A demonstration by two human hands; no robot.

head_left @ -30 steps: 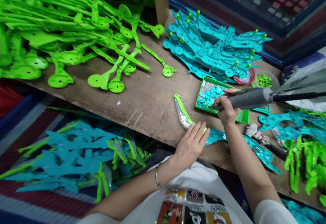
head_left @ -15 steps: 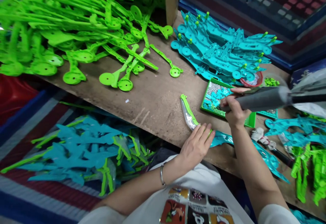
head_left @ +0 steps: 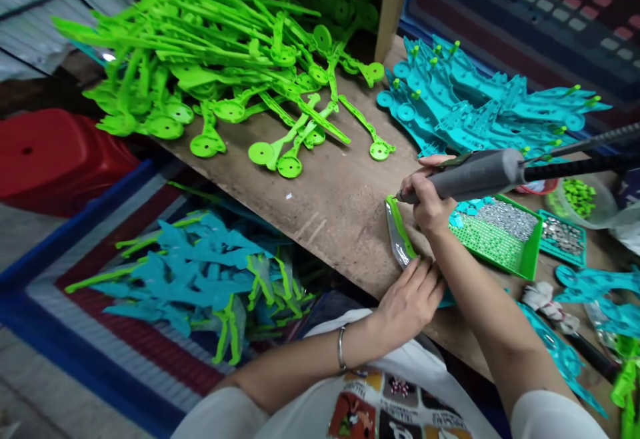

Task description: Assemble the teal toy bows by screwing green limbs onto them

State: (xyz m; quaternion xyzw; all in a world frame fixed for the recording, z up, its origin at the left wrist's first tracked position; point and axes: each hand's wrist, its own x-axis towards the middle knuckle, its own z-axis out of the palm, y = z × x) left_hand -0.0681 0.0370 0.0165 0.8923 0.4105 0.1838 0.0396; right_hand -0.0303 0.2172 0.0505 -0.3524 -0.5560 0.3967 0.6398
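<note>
My right hand [head_left: 431,207] is wrapped around a grey electric screwdriver [head_left: 477,176]. The tool is tilted, and its tip meets the upper end of a bright green plastic part with a clear piece along its edge [head_left: 401,234]. This part lies on the wooden table [head_left: 330,202]. Over its lower end, my left hand [head_left: 407,300] presses down with fingers close together, hiding what is beneath. A bit of turquoise plastic shows beside the left fingers. Near my right wrist sits a green tray [head_left: 493,247] with small silver screws and turquoise pieces.
Green plastic parts [head_left: 210,59] are heaped at the back left, with turquoise frames [head_left: 480,102] stacked at the back right. A crate [head_left: 55,359] below the table edge holds turquoise-and-green assemblies. At right are a teal tray [head_left: 564,239], a tub of green pieces [head_left: 579,198] and a cloth-wrapped tool [head_left: 553,307].
My right hand has brought the screwdriver from above the screw tray to the upper end of the green part. My left hand still presses on the part. The whole view has shifted.
</note>
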